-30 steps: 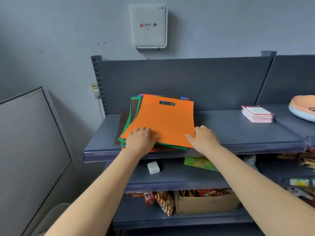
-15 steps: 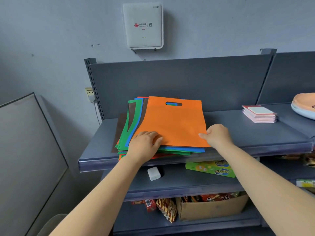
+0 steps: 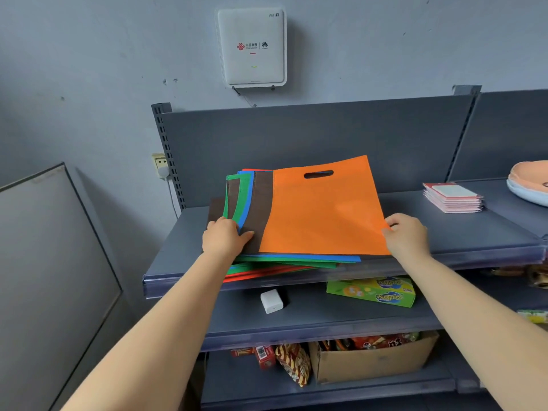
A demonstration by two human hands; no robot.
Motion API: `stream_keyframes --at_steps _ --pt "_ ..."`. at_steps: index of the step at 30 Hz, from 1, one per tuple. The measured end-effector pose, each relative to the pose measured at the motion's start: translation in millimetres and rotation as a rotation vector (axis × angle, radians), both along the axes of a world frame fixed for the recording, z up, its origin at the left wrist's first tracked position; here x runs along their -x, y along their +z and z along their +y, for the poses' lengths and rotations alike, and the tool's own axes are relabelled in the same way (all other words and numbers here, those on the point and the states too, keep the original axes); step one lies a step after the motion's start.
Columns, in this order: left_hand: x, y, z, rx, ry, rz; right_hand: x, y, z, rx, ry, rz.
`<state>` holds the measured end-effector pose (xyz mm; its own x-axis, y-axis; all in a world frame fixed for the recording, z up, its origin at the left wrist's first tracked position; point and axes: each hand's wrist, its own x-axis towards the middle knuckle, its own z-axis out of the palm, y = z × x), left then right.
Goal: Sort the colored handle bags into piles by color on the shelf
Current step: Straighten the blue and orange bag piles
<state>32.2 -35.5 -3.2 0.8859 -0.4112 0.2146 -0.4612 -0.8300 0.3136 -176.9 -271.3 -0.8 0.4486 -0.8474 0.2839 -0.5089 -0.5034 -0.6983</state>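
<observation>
Both hands are at work on the mixed stack: the left hand (image 3: 226, 237) is pressed on the brown bag (image 3: 261, 209) with thumb spread, while the orange bag (image 3: 323, 209) is pinched at its right edge by the right hand (image 3: 407, 237). The orange bag is drawn partly off the stack of bags (image 3: 284, 262), which lies on the grey shelf (image 3: 444, 232). No sorted piles are seen yet, so nearly all sorting appears left. Pink notebooks (image 3: 452, 197) are stacked further right. A white router (image 3: 252, 47) is mounted on the wall above.
</observation>
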Motion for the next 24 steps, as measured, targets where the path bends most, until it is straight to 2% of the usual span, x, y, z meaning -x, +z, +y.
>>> stream_keyframes --at_steps 4,9,18,20,24 --pt "-7 10 1 0.063 0.068 0.156 9 -3 -4 -0.047 0.01 -0.04" --pt "-11 17 4 0.17 0.119 0.2 18 -8 -4 -0.114 0.025 -0.182" --pt "23 20 26 0.264 0.054 -0.117 37 -15 28 -0.488 0.141 -0.559" --pt "37 24 41 0.364 0.057 -0.157 43 -17 40 -0.534 0.19 -0.598" --pt "75 36 80 0.697 0.115 -0.159 56 -18 63 -0.671 0.282 -0.67"
